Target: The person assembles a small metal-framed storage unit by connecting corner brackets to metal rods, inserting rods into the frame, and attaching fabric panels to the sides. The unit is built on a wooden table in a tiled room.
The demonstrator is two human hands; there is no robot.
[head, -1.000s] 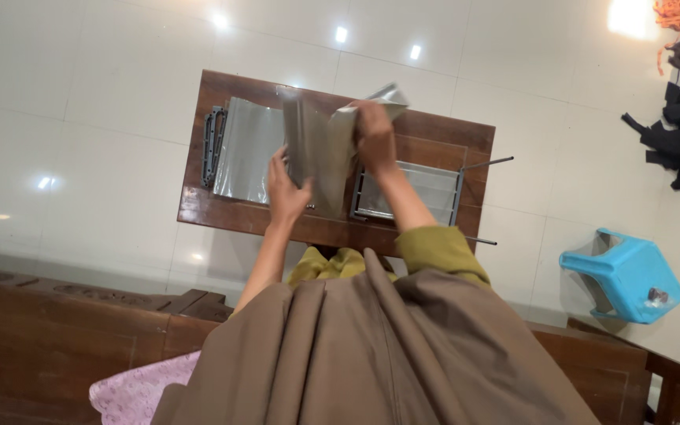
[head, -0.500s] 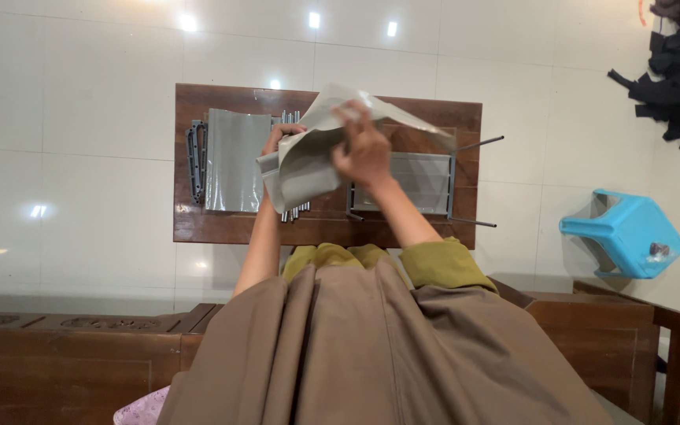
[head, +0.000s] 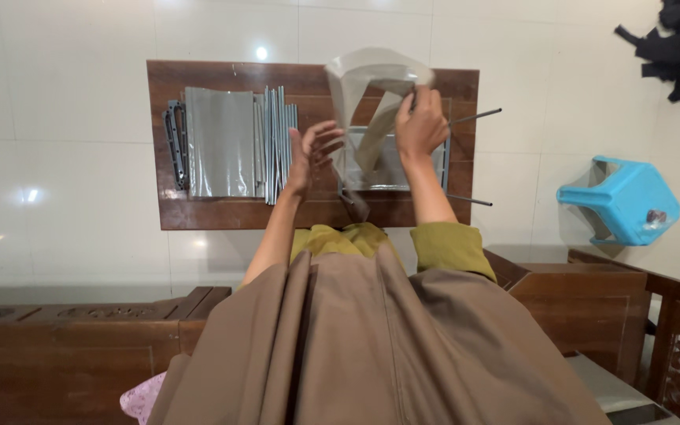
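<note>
Your right hand (head: pixel 421 126) is closed on a thin grey sheet (head: pixel 371 102), pinching its right edge. The sheet is pale, limp and curled over at the far end, hanging above the low wooden table (head: pixel 198 212). Your left hand (head: pixel 312 153) is open, fingers spread, just left of the sheet and holding nothing. Farther left, a flat stack of grey sheets (head: pixel 220 142) lies on the table.

A translucent grey bag (head: pixel 371 102) is seen above a dark brown wooden board (head: pixel 198 212). A bright blue stool (head: pixel 619 201) is set on white glossy tiles (head: pixel 57 118). Olive sleeves (head: pixel 450 248) are worn.
</note>
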